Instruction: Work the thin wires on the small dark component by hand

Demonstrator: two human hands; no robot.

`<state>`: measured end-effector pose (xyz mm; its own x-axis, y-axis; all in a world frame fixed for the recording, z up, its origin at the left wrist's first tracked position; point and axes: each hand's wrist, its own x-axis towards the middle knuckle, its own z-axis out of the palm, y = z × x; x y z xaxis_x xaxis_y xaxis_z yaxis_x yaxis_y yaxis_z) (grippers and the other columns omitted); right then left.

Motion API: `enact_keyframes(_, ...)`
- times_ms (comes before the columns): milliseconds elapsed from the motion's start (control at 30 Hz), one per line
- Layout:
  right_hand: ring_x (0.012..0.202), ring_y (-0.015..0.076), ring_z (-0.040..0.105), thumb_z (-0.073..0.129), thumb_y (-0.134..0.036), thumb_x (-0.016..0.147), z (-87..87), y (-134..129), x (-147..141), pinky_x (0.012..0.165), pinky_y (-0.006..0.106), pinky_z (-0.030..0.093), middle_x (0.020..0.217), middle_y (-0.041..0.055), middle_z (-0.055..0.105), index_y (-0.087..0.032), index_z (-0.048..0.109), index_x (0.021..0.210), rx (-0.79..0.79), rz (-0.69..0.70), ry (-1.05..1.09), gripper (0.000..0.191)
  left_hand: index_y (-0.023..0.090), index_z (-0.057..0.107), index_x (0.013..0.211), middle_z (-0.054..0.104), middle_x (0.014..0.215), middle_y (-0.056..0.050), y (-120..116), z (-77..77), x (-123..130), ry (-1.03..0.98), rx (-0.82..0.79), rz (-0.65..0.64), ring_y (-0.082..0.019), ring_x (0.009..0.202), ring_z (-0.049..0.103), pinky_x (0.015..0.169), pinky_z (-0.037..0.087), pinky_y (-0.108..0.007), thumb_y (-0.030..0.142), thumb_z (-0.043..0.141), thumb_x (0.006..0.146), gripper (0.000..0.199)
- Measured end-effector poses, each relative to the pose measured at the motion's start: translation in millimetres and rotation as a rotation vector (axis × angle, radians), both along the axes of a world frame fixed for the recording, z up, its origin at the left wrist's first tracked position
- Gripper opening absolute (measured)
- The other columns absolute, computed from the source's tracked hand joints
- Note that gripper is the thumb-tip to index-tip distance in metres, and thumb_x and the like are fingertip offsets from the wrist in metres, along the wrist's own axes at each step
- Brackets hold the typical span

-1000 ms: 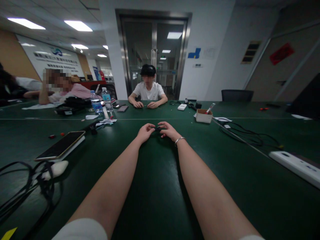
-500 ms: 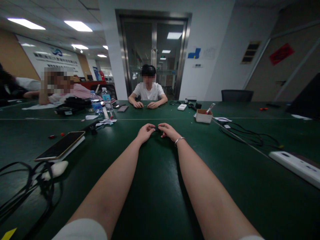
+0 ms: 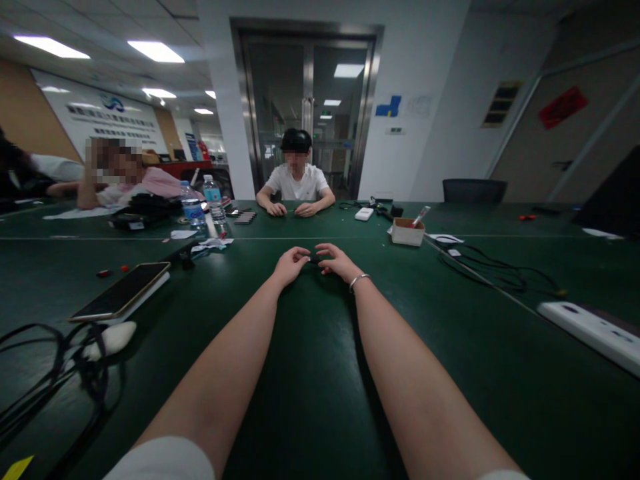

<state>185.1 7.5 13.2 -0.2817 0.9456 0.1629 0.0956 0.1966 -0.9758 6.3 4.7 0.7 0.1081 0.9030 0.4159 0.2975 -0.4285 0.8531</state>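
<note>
A small dark object (image 3: pixel 315 259) lies between my two hands over the green table (image 3: pixel 310 373), in the middle of the head view. My left hand (image 3: pixel 293 265) has its fingers closed on the left end of this object. From the right, my right hand (image 3: pixel 339 262), with a silver bracelet at the wrist, curves toward it, thumb and fingers apart. Whether the right fingertips touch the object is too small to tell.
Left of my arms lie a phone (image 3: pixel 123 291), a white mouse (image 3: pixel 114 337) and black cables. Farther back stand water bottles (image 3: pixel 213 198). A small box (image 3: pixel 408 232) and a power strip (image 3: pixel 590 333) are to the right. A person (image 3: pixel 296 177) sits opposite.
The fingers of my right hand have spread and lifted slightly from the dark object. My left hand has hardly moved.
</note>
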Motion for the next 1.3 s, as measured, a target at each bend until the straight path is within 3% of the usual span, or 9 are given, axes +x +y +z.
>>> enact_keyframes(200, 0.041, 0.0025, 0.047, 0.056, -0.017, 0.087, 0.7, -0.6, -0.7, 0.043, 0.015, 0.049, 0.070, 0.0000, 0.060, -0.014, 0.058, 0.106, -0.029, -0.022, -0.037, 0.019, 0.015, 0.065, 0.094, 0.057, 0.065, 0.001, -0.3, 0.0, 0.5, -0.007, -0.001, -0.015, -0.011, 0.059, 0.051, 0.061, 0.042, -0.025, 0.021, 0.061, 0.076, 0.020)
enact_keyframes(333, 0.046, 0.0028, 0.053, 0.063, -0.005, 0.077, 1.1, -0.2, -1.1, 0.045, 0.014, 0.051, 0.080, -0.0006, 0.061, -0.018, 0.059, 0.107, -0.016, -0.016, -0.014, 0.032, 0.016, 0.065, 0.093, 0.058, 0.066, 0.000, -1.0, 0.7, 0.9, 0.003, -0.015, -0.002, -0.011, 0.060, 0.052, 0.061, 0.042, -0.025, 0.022, 0.061, 0.075, 0.019)
enact_keyframes(533, 0.041, 0.0024, 0.045, 0.056, -0.018, 0.088, 1.5, -1.1, -1.7, 0.043, 0.016, 0.050, 0.072, 0.0007, 0.061, -0.014, 0.060, 0.105, -0.033, -0.048, -0.031, 0.018, 0.017, 0.065, 0.091, 0.057, 0.064, 0.001, -1.2, 1.0, 1.0, -0.007, -0.005, 0.004, -0.011, 0.059, 0.051, 0.062, 0.042, -0.025, 0.023, 0.063, 0.073, 0.019)
enact_keyframes(667, 0.051, 0.0032, 0.054, 0.067, -0.008, 0.078, 2.2, -2.7, -1.4, 0.047, 0.015, 0.052, 0.091, 0.0027, 0.063, -0.018, 0.058, 0.112, -0.011, -0.012, -0.010, 0.037, 0.017, 0.066, 0.091, 0.057, 0.064, 0.001, -0.7, 0.5, 1.0, 0.006, 0.000, 0.015, -0.012, 0.059, 0.051, 0.059, 0.042, -0.025, 0.022, 0.062, 0.074, 0.018)
enact_keyframes(833, 0.039, 0.0023, 0.044, 0.055, -0.028, 0.090, 2.8, -1.9, -3.3, 0.042, 0.016, 0.049, 0.071, 0.0014, 0.062, -0.013, 0.061, 0.106, -0.029, -0.072, -0.052, 0.023, 0.016, 0.065, 0.093, 0.057, 0.065, 0.000, 0.3, 0.1, 0.7, 0.011, 0.004, 0.011, -0.012, 0.060, 0.052, 0.060, 0.043, -0.025, 0.022, 0.059, 0.076, 0.019)
enact_keyframes(933, 0.041, 0.0030, 0.046, 0.056, -0.021, 0.089, 3.9, -2.8, -2.6, 0.043, 0.015, 0.049, 0.069, 0.0015, 0.063, -0.013, 0.062, 0.105, -0.037, -0.032, -0.058, 0.018, 0.017, 0.065, 0.093, 0.059, 0.067, 0.000, 0.5, 0.0, 0.3, 0.010, 0.004, 0.016, -0.012, 0.062, 0.053, 0.061, 0.045, -0.025, 0.022, 0.059, 0.075, 0.020)
enact_keyframes(1033, 0.048, 0.0032, 0.053, 0.065, -0.009, 0.079, 4.4, -4.0, -1.1, 0.048, 0.015, 0.052, 0.082, 0.0014, 0.064, -0.017, 0.060, 0.111, -0.022, 0.003, -0.028, 0.034, 0.017, 0.065, 0.093, 0.060, 0.069, -0.001, 0.6, -0.2, 0.0, 0.003, 0.000, 0.015, -0.012, 0.063, 0.054, 0.062, 0.045, -0.025, 0.023, 0.059, 0.075, 0.020)
enact_keyframes(1200, 0.040, 0.0030, 0.046, 0.060, -0.027, 0.087, 2.3, -1.4, -1.7, 0.043, 0.016, 0.050, 0.070, 0.0009, 0.062, -0.014, 0.060, 0.107, -0.036, -0.050, -0.028, 0.024, 0.016, 0.065, 0.093, 0.061, 0.069, -0.001, 1.1, 0.2, 0.1, -0.021, 0.002, 0.006, -0.012, 0.063, 0.055, 0.063, 0.046, -0.026, 0.023, 0.060, 0.076, 0.020)
enact_keyframes(1300, 0.040, 0.0034, 0.047, 0.057, -0.022, 0.089, 1.1, -0.2, -1.3, 0.044, 0.016, 0.050, 0.068, 0.0012, 0.063, -0.013, 0.060, 0.105, -0.048, -0.019, -0.019, 0.019, 0.016, 0.065, 0.093, 0.061, 0.069, -0.001, 1.3, 0.7, -0.2, -0.028, -0.008, 0.016, -0.012, 0.064, 0.055, 0.064, 0.046, -0.026, 0.022, 0.059, 0.076, 0.020)
